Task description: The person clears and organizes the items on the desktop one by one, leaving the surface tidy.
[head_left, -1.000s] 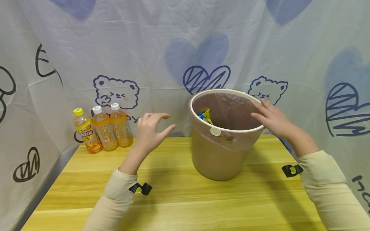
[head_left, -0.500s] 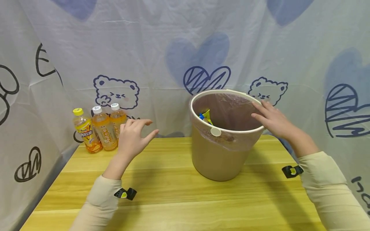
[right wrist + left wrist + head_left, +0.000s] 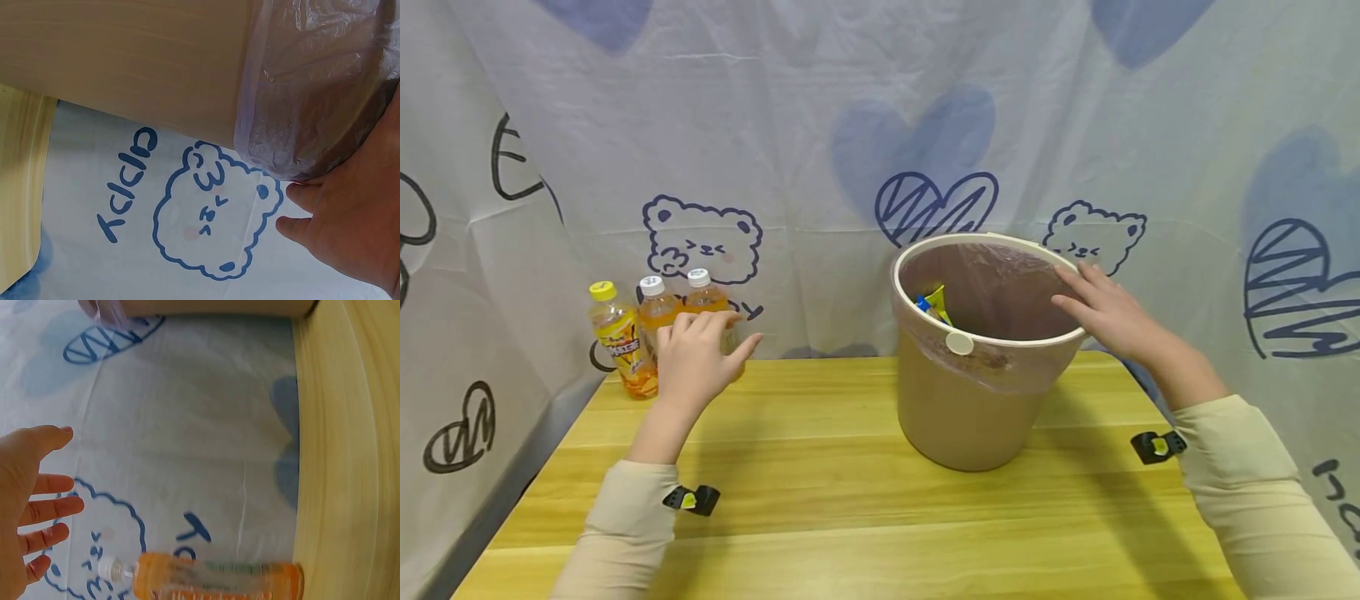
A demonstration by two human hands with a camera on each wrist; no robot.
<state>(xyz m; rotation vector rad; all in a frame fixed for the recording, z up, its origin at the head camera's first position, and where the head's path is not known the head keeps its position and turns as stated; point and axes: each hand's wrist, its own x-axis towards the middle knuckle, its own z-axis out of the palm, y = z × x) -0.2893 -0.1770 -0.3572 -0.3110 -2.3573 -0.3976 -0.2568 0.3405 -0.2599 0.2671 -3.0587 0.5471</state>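
Observation:
In the head view, three bottles of orange drink stand at the back left: a yellow-capped bottle (image 3: pixel 625 346) and two with white caps. My left hand (image 3: pixel 692 358) is in front of the white-capped bottles and partly hides them. Its thumb stands apart from its loosely bent fingers, with nothing held. The left wrist view shows this hand (image 3: pixel 25 500) apart from a white-capped bottle (image 3: pixel 212 578). My right hand (image 3: pixel 1108 312) rests on the right rim of a brown bin (image 3: pixel 970 417) fitted with a clear plastic liner (image 3: pixel 287 100).
Yellow and blue wrappers (image 3: pixel 936 304) show inside the bin. A wood-grain table (image 3: pixel 850 517) bears the bin and bottles. Behind it hangs a pale cloth (image 3: pixel 805 125) printed with hearts and bears.
My left hand has moved left and slightly down, from beside the bottles to in front of the white-capped ones. The right hand, bin and bottles have stayed put.

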